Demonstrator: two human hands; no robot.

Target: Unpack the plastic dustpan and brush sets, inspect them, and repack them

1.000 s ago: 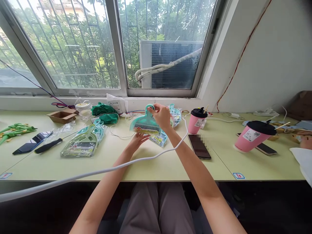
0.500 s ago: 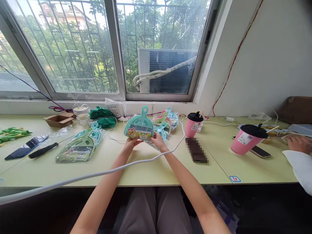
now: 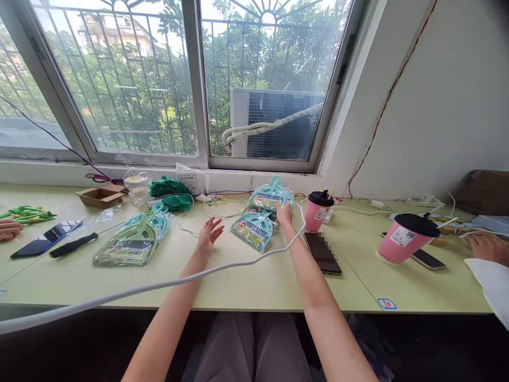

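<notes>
My left hand (image 3: 208, 234) hovers open above the desk, fingers spread, holding nothing. My right hand (image 3: 284, 213) reaches to the pile of teal packaged dustpan-and-brush sets (image 3: 270, 195) at the back of the desk and touches its front edge; I cannot see whether the fingers grip anything. One set (image 3: 253, 229) lies flat between my two hands. A second stack of bagged sets (image 3: 135, 239) lies to the left of my left hand.
A white cable (image 3: 159, 286) crosses over both forearms. A phone (image 3: 322, 253) and two pink cups (image 3: 318, 211) (image 3: 401, 239) stand right. Left: a cardboard box (image 3: 99, 194), a black tool (image 3: 71, 245), another phone (image 3: 42, 240). Other people's hands (image 3: 487, 245) (image 3: 8, 229) rest at both edges.
The teal set that both hands held up half a second ago is out of my hands. My left hand opened and drew back; my right hand reached to the back pile.
</notes>
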